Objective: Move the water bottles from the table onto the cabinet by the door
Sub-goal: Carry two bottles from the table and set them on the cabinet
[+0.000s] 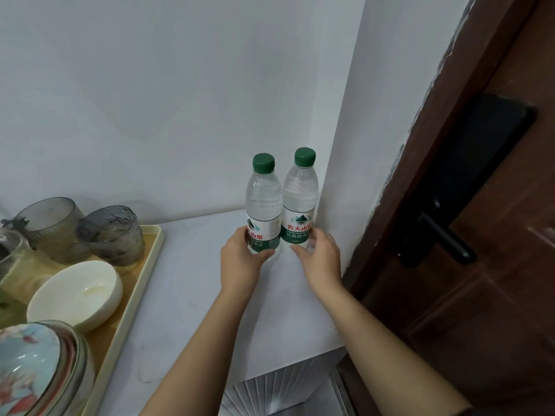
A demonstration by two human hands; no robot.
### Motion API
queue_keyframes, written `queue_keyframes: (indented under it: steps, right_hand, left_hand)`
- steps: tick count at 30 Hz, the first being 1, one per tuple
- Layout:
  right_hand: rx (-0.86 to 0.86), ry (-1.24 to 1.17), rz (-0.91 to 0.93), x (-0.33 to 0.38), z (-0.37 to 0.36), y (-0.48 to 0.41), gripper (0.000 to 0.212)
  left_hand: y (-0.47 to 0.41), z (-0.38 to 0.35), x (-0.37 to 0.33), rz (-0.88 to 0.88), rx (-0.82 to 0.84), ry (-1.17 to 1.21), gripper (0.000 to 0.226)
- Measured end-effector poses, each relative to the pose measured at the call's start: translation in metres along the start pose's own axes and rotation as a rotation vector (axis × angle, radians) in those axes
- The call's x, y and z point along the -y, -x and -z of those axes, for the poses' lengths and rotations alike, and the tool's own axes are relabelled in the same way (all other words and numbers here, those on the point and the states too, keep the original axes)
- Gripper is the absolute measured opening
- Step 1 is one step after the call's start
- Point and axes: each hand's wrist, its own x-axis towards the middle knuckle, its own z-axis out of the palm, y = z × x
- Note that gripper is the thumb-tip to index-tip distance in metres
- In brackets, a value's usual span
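Note:
Two clear water bottles with green caps stand upright side by side on the white cabinet top [192, 295], in the far right corner against the wall. My left hand [241, 259] is wrapped around the lower label of the left bottle [263, 202]. Around the base of the right bottle [300, 199] my right hand [319, 259] is curled, thumb in front and fingers behind. The two bottles touch or nearly touch each other. Both bottoms are hidden by my hands.
A cream tray [141, 283] on the left of the cabinet carries two grey glass cups [111, 232], a white bowl [78, 295] and stacked patterned bowls [39, 370]. A brown door [480, 265] with a black handle [444, 238] stands at the right.

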Motion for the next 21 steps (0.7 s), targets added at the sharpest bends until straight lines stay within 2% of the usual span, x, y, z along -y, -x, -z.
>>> queue_keyframes:
  steps: [5,8,21]
  right_hand:
    - [0.114,0.392,0.017,0.02,-0.003,-0.032,0.036]
    - [0.159,0.522,-0.023,0.029,-0.006,-0.05,0.038]
    - [0.187,0.586,-0.095,0.042,-0.014,-0.089,0.032]
  left_hand:
    - [-0.033,-0.006,-0.003,0.005,0.019,-0.038,0.042]
    - [-0.051,-0.01,-0.009,0.004,0.04,-0.064,0.038]
    - [-0.102,-0.035,-0.015,0.024,0.075,-0.145,0.044]
